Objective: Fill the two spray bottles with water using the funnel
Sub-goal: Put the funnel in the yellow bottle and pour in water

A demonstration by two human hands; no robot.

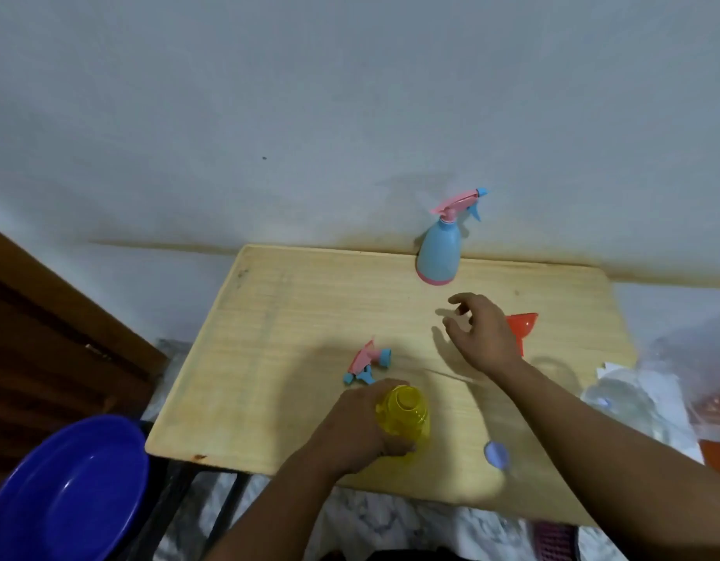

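While gripping yellow bottle (404,419), hands (360,429).

Plenty of open worktop (293,301) on the left half and middle, nothing standing there. Blue spray bottle (439,253) blocks the far edge by the wall. Loose sprayer head (366,363) lies just beyond the yellow bottle (404,419), tight gap btwn them. Right side's crowded: red funnel (522,327) behind the right hand (481,336), small blue cap (496,453) near the front edge, clear plastic stuff (633,398) off the right edge.

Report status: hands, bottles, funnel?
Left hand grips open yellow bottle. Right hand empty, fingers loosely curled, in front of red funnel. Blue bottle capped. Nothing blocking.
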